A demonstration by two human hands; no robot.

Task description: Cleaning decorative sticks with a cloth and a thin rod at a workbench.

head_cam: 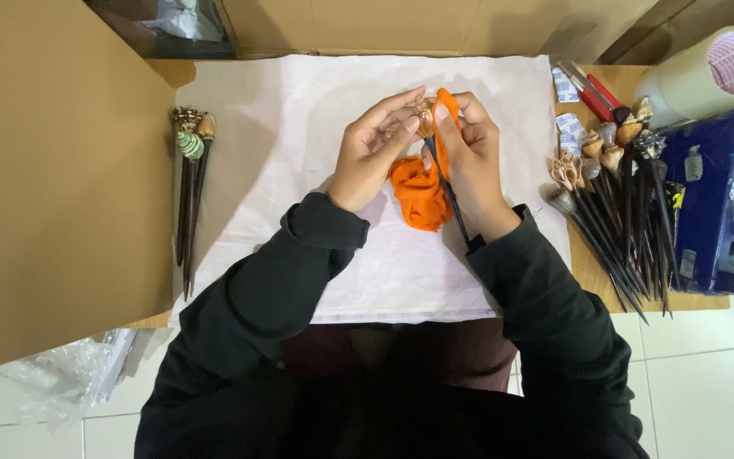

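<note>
We see, from above, a wooden counter (595,272) with a large brown cardboard sheet (53,187) leaning over its left side and a wide white paper sheet (299,110) spread across its middle. At the far right stands a dark blue box-like machine (715,204), and beyond it a big roll of clear packing tape (711,72). Just left of the machine lies a heap of dark wooden hair sticks topped with small seashells (618,212), their shell ends pointing to the far side. Small white sachets (569,123) and a red-handled tool (592,93) lie at the far end of that heap. On the left edge of the white paper lies a smaller bundle of three dark hair sticks with shell tops (190,187).

Over the middle of the paper, both hands meet. The right hand (469,166) has its grip clamped on a crumpled orange cloth (418,191) and on a single dark hair stick with a golden shell tip (445,183), which slants toward the near right. The left hand (371,157) pinches its fingertips together on the shell end of that stick. The cloth hangs between the two hands, above the paper.
</note>
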